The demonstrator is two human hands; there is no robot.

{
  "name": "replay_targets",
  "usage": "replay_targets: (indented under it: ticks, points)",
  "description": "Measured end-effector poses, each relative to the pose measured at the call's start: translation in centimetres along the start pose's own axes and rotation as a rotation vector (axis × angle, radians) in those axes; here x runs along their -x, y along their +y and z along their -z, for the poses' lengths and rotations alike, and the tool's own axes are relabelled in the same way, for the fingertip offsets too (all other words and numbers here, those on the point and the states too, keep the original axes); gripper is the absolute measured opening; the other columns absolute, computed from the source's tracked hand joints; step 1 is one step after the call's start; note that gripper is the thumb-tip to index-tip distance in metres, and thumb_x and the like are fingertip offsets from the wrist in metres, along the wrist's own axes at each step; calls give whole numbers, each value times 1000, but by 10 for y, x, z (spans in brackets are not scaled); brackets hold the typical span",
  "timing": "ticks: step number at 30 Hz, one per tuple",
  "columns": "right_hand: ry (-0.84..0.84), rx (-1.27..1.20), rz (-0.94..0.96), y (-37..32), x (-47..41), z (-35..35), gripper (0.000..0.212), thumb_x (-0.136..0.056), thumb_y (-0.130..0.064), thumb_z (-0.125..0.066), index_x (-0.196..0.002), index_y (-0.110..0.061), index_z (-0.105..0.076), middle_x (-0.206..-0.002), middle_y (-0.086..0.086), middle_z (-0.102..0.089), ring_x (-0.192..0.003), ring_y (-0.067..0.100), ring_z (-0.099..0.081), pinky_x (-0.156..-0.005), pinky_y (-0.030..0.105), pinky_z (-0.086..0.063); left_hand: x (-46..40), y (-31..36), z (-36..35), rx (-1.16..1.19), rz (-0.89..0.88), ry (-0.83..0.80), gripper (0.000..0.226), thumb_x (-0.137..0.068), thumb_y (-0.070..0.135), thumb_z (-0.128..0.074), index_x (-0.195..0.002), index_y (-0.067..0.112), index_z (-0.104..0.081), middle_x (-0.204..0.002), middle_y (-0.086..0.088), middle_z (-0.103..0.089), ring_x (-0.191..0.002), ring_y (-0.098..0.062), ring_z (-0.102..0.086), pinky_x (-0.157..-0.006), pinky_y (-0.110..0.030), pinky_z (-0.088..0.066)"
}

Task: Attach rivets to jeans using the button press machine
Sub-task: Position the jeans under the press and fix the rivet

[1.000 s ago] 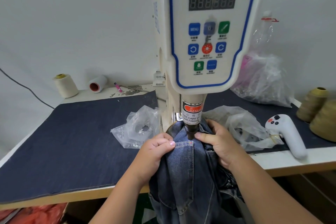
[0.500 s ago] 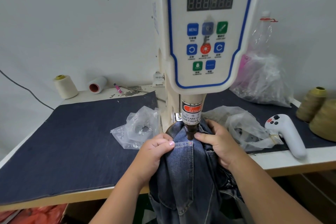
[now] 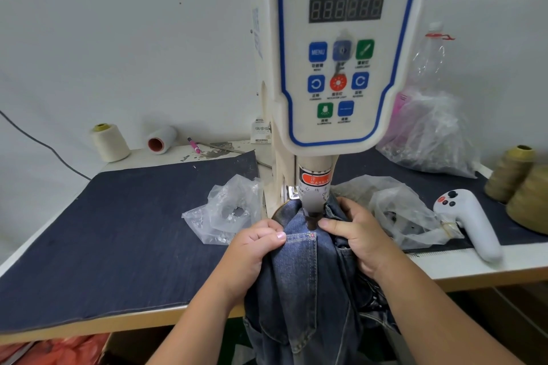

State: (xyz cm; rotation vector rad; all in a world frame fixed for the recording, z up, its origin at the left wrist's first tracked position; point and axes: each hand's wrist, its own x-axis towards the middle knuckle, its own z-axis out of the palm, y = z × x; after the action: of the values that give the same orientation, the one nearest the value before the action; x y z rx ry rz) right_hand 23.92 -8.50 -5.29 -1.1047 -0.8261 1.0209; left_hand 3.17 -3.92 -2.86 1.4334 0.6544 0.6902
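Jeans [image 3: 299, 281] are draped over the table edge directly under the button press machine [image 3: 341, 47], with a pocket corner held below the machine's punch [image 3: 312, 218]. A small red spot is seen on the denim at that pocket corner, just under the punch; whether it is a rivet cannot be told.

The fabric to the left of the punch is gripped by the left hand [image 3: 255, 249], fingers curled over a fold of denim. To the right of the punch the jeans are pinched by the right hand [image 3: 360, 240], thumb laid flat toward the punch, fingers curled behind the cloth.

The table [image 3: 489, 268] around the machine is covered by a dark cloth mat [image 3: 118, 234]. A crumpled clear plastic bag [image 3: 228, 210] lies just left of the machine base; a second clear bag [image 3: 400, 216] lies just right of it, behind the right hand. A white handheld controller [image 3: 471, 222] rests further right, near the table edge. Olive thread cones [image 3: 525, 184] stand at the far right. Behind the machine on the left, a cream thread cone [image 3: 109, 142], a white spool on its side [image 3: 161, 139] and a pink pen [image 3: 194, 145] are noted.
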Motion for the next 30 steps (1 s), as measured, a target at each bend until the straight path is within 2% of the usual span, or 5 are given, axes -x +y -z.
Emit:
replay_targets:
  ticks: [8, 14, 21, 26, 30]
  points:
    - [-4, 4, 4, 2, -1, 1, 32, -80, 9, -69, -108, -7, -66, -104, 15, -75, -94, 28, -71, -79, 35, -55, -1, 0, 1, 36, 0, -11, 46, -79, 28, -61, -69, -15, -49, -94, -1, -52, -86, -20, -47, -84, -37, -33]
    - [-6, 9, 0, 3, -2, 2, 35, -79, 6, -71, -110, -9, -67, -105, 14, -75, -97, 30, -72, -80, 35, -55, 0, 1, 1, 24, 7, -4, 47, -79, 29, -60, -71, -17, -50, -95, -1, -53, -88, -20, -47, -86, -37, -33]
    - [-8, 13, -2, 3, -2, 1, 35, -79, 6, -70, -111, -8, -67, -105, 15, -75, -96, 30, -72, -78, 34, -55, 1, 3, -1, 40, 18, -4, 45, -79, 28, -60, -72, -17, -52, -97, -3, -52, -90, -21, -47, -87, -38, -34]
    - [-14, -5, 2, 2, -1, 1, 33, -79, 8, -69, -109, -7, -67, -103, 14, -75, -92, 27, -73, -72, 28, -57, 1, 3, -1, 26, 25, -1, 30, -79, 27, -60, -73, -2, -57, -94, 0, -52, -87, -19, -47, -85, -35, -33]
    - [-15, -5, 4, 2, -1, 1, 33, -80, 9, -68, -108, -7, -66, -102, 14, -75, -91, 26, -73, -72, 28, -57, 0, 1, -1, 30, 26, 1, 29, -78, 28, -60, -73, -1, -57, -94, 1, -53, -86, -19, -47, -84, -36, -34]
